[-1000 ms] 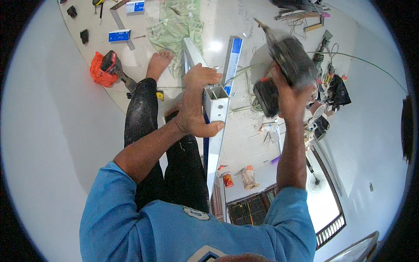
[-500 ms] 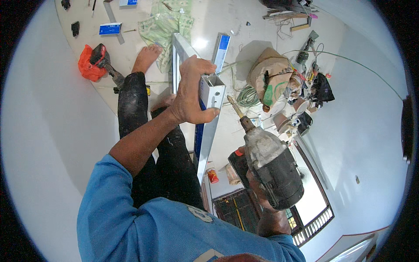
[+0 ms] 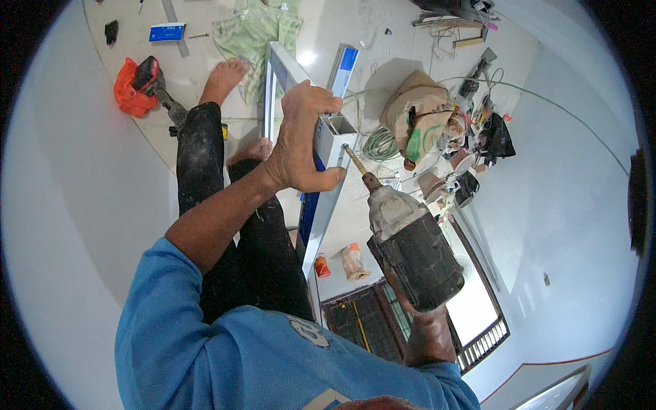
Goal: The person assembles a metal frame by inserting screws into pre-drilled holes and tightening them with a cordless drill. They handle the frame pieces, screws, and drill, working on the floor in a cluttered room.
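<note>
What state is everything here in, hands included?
Left hand: gripping the white frame
Right hand: mostly hidden, holding the power driver
White frame: hollow end open
Power driver: bit at the white frame's end
Green cable: coiled
Green cloth: spread, wrinkled
Orange bag: crumpled
Second power tool: lying unheld

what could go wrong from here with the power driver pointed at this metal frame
The bit of the power driver meets the metal frame just above the thumb of the left hand; if it slips, it might hit that thumb.
Only the left hand grips the frame, so the driver's torque could twist it.
A bare foot is near the frame, so a dropped driver or tipping frame could hurt it.
</note>
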A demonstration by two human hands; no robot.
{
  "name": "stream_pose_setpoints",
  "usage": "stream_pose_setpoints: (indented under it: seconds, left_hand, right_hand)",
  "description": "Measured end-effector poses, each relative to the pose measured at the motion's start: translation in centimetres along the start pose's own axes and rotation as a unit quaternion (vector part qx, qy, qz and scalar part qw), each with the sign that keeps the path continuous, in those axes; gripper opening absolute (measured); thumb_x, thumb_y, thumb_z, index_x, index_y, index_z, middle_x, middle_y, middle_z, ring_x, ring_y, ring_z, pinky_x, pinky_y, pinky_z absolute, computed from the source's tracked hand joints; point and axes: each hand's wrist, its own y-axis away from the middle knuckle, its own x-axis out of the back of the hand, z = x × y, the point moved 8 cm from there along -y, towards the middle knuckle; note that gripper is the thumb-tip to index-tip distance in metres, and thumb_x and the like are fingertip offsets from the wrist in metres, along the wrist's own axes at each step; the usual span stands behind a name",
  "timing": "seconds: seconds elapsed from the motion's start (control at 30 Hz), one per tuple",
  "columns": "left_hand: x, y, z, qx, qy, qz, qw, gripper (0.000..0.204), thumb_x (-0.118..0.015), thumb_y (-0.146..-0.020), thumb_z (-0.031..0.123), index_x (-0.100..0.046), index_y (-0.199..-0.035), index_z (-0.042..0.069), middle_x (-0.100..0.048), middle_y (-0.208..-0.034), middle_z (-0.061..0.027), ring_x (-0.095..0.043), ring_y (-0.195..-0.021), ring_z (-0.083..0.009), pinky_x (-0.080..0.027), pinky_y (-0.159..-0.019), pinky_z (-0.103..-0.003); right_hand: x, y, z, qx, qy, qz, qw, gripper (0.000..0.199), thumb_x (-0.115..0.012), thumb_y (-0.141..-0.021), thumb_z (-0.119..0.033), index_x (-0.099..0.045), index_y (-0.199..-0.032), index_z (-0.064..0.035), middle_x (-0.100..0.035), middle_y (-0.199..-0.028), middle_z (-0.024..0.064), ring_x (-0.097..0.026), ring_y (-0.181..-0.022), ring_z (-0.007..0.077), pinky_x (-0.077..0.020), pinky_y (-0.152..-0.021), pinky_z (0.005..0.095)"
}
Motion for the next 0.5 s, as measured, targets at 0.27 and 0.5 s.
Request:
stream_pose_setpoints:
  seconds: [0.27, 0.5]
  left_hand:
    - [-0.2, -0.2, 0.1, -0.01, 0.002, 0.0, 1.0, 0.093, -0.081, -0.055, 0.036, -0.053, -0.137, 0.004, -0.056, -0.133, -0.0194, -0.053, -0.132, -0.0408, -0.025, -0.126, -0.061]
    - [0.0, -0.1, 0.0, 0.007, 0.015, -0.001, 1.0, 0.091, -0.082, -0.056, 0.033, -0.054, -0.138, 0.005, -0.057, -0.134, -0.0194, -0.053, -0.134, -0.0406, -0.024, -0.126, -0.063]
  right_hand:
    - [0.6, -1.5, -3.4, -0.039, -0.004, -0.005, 0.999, 0.067, -0.088, -0.094, -0.022, -0.06, -0.155, -0.0145, -0.075, -0.139, 0.0125, -0.074, -0.126, 0.028, -0.0575, -0.11, 0.042]
    - [2.1, -5.0, -9.6, -0.058, 0.127, -0.09, 0.986, 0.067, -0.085, -0.094, -0.031, -0.062, -0.155, -0.0134, -0.08, -0.125, 0.0175, -0.078, -0.113, 0.0317, -0.0587, -0.104, 0.0446]
